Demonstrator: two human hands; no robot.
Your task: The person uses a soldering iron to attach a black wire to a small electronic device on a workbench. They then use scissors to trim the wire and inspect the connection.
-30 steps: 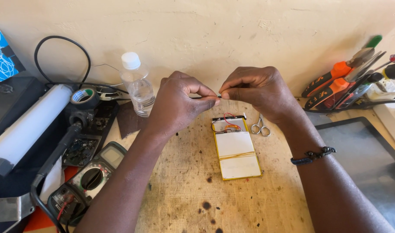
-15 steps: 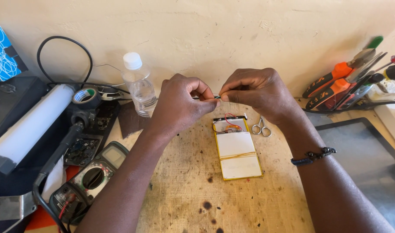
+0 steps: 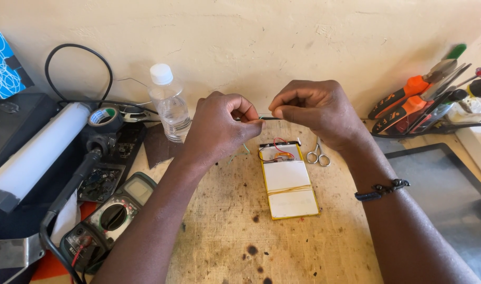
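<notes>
Worn, stained wooden bench (image 3: 219,242) against a cream plaster wall. Left of the flat silver battery pack with yellow edging (image 3: 288,186) lie a multimeter (image 3: 111,218) and a clear plastic bottle (image 3: 169,105). Above the pack, the left hand (image 3: 219,129) and right hand (image 3: 316,110) are each pinched shut on the thin dark wire (image 3: 269,119) between them. Judged step: working the wire end; next needs a steady, fine grip. Small scissors (image 3: 318,153) lie just right of the pack.

battery pack (image 3: 289,183) on bench centre | scissors (image 3: 318,154) just right | bottle (image 3: 169,104) behind-left | multimeter (image 3: 110,218) front-left
</notes>
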